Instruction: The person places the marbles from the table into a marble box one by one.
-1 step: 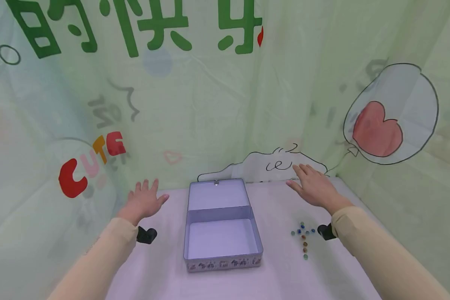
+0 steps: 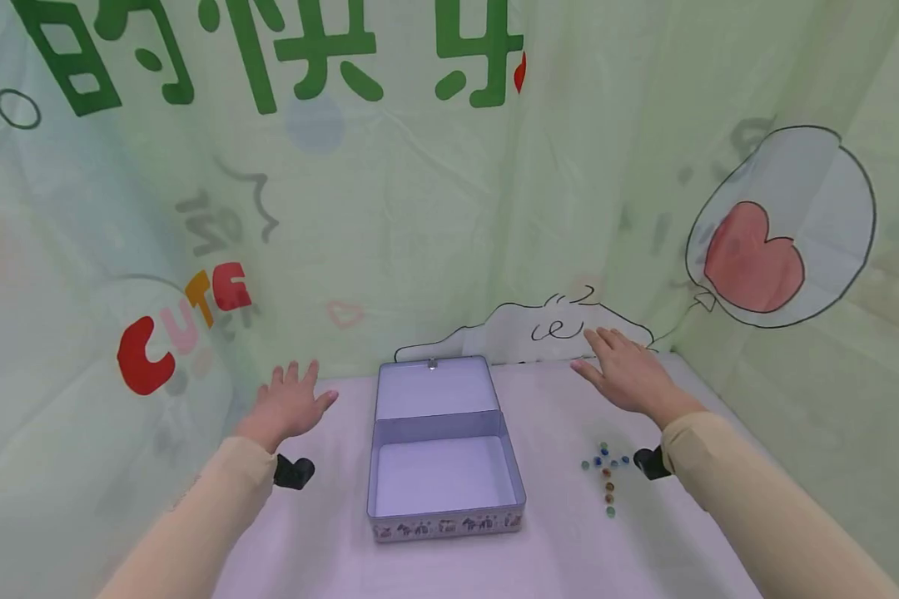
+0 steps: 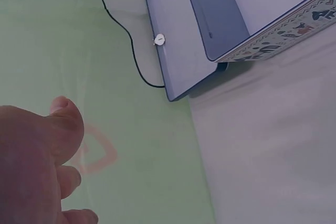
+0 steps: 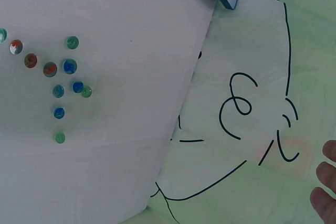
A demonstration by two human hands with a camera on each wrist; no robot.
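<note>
1. A pale lilac tabletop (image 2: 449, 572) carries everything, its surface smooth apart from a faint crease seen in the right wrist view.
2. Near its middle stands a hinged rectangular tin box (image 2: 449, 527), upright, with a lilac interior and small printed figures along the outer wall.
3. The lid (image 2: 436, 389) is swung open on the far side, a round metal clasp (image 2: 432, 363) at its edge; whether it touches the tabletop cannot be told.
4. To the right, well apart from the box, lie small glass marbles (image 4: 70, 66) in a cross.
5. Its stem is red-brown marbles (image 2: 610, 487) ending in a green marble (image 2: 610, 512); blue and green ones form the rest.
</note>
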